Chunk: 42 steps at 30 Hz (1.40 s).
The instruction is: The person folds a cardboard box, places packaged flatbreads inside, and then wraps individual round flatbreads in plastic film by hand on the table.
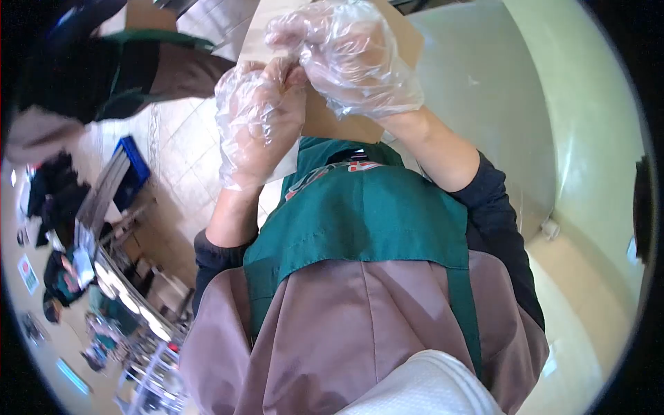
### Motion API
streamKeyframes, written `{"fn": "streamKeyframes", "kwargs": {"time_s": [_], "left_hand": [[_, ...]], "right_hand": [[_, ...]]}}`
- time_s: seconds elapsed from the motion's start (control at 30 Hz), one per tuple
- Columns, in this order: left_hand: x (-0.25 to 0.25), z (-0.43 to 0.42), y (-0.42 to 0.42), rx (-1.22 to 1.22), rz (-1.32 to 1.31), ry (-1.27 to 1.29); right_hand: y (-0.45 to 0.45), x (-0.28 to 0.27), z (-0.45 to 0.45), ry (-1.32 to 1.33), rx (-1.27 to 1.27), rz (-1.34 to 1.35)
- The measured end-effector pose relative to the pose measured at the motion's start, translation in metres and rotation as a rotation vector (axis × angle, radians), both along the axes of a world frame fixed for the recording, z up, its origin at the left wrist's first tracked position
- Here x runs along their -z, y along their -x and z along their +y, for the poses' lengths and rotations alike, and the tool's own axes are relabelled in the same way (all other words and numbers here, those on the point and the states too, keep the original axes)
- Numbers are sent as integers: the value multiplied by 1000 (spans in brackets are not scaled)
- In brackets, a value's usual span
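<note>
Both of my hands wear loose clear plastic gloves and meet at the top of the view, over a light brown board or box [339,124]. My left hand [259,121] has its fingers curled in, thumb and fingertips pinched close to the other hand. Just right of it, my right hand [353,62] is also closed, its fingers bent toward the left fingertips. Whatever lies between the fingertips is too small or hidden to make out. Below the hands hangs my green apron [366,214] over a brownish top.
Close at the left stands another person in dark clothes with a green apron [124,76]. A blue-edged container [135,169] is beyond, above the tiled floor [190,169]. Several people and a long counter [131,294] appear far left. A pale grey panel [491,104] rises at right.
</note>
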<state>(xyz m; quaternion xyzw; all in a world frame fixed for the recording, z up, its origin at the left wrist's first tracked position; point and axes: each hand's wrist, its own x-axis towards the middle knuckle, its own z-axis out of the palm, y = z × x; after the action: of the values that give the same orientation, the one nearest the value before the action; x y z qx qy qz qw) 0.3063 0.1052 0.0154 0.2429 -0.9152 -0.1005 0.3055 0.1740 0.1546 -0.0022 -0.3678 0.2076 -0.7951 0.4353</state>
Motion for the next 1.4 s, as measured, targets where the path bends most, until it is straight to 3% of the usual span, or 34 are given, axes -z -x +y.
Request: {"fn": "streamKeyframes", "kwargs": {"time_s": [0.1, 0.13, 0.2, 0.27, 0.33, 0.4, 0.5, 0.57, 0.6, 0.67, 0.77, 0.8, 0.87, 0.9, 0.93, 1.0, 1.03, 1.17, 1.23, 1.27, 1.33, 1.4], "left_hand": [[14, 15, -28, -195, -26, -136], [24, 16, -36, -251, 3, -226], [47, 14, -58, -308, -31, -264], [58, 14, -78, -438, -165, -287], [67, 7, -107, -523, -299, -350], [80, -1, -135, -679, -233, -635], [98, -14, -172, -764, -309, -710], [106, -17, -185, -806, -338, -762], [112, -23, -191, -825, -368, -767], [136, -34, -202, -829, -405, -781], [202, -47, -219, -862, -411, -824], [225, -52, -223, -884, -434, -874], [266, -58, -220, -889, -467, -928], [286, -60, -214, -873, -550, -889], [306, -58, -209, -858, -633, -849], [357, -61, -207, -840, -657, -865], [383, -62, -207, -832, -680, -874], [444, -76, -181, -780, -672, -944], [481, -83, -183, -730, -349, -1089], [487, -81, -175, -731, -354, -1089], [489, -79, -138, -544, -370, -823], [488, -81, -108, -484, -482, -862]], "right_hand": [[-5, 17, -15, 66, 491, 1162], [-15, 23, -18, 83, 458, 1148], [-39, 46, -24, -280, 227, 737], [-51, 76, -32, -336, 193, 805], [-60, 108, -39, -530, -70, 225], [-62, 131, -36, -514, -100, 317], [-69, 172, -20, -598, -112, 253], [-61, 193, -1, -843, -53, 101], [-57, 216, 6, -855, -49, 101], [-47, 265, 24, -1057, 217, 672], [-28, 288, 49, -1267, 398, 767], [-27, 296, 57, -1288, 402, 772], [-26, 323, 75, -1431, 213, 1279], [-24, 344, 83, -1312, 182, 1324], [-21, 364, 95, -1330, 179, 1325], [-25, 373, 103, -1649, 256, 841], [-24, 385, 113, -1663, 306, 740], [-6, 456, 174, -1553, 463, 807], [4, 475, 198, -2017, 224, 1034], [0, 484, 208, -2020, 220, 1031], [-6, 501, 221, -1741, 473, 1231], [-2, 508, 224, -1872, 504, 1158]]}}
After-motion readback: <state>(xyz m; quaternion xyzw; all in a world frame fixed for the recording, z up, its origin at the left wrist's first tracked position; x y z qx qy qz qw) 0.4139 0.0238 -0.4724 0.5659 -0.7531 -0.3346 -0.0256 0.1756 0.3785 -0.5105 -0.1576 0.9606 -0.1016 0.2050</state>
